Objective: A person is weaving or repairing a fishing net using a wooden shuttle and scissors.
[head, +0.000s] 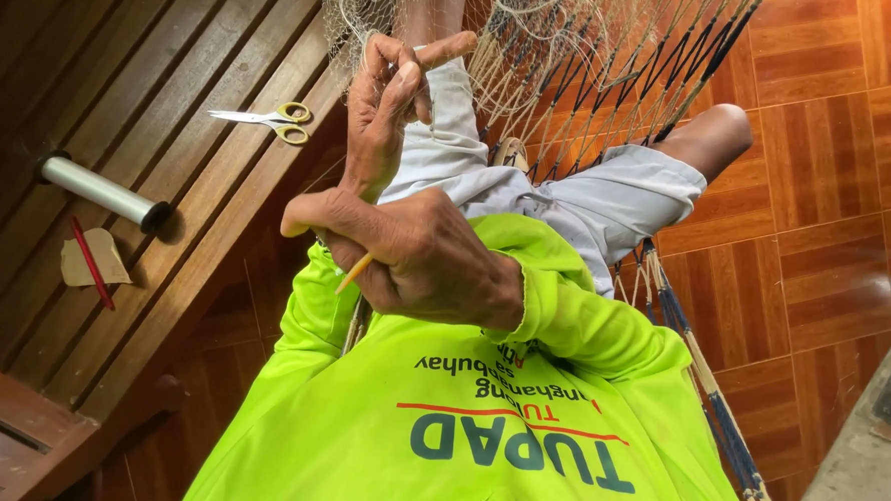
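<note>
Pale netting (574, 56) pinched in raised left hand (387, 108), right hand (415, 259) clenched around yellow netting needle (354, 274), scissors (271, 120) and thread spool (102, 192) on wooden bench (174, 48) nearby

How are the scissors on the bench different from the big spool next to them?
The yellow-handled scissors are flat metal blades with two loops; the pale thread spool is a round tube with dark ends. The scissors are thinner and shorter; the spool is thicker and longer. Both lie untouched on the slatted wooden bench, away from either hand.
</note>
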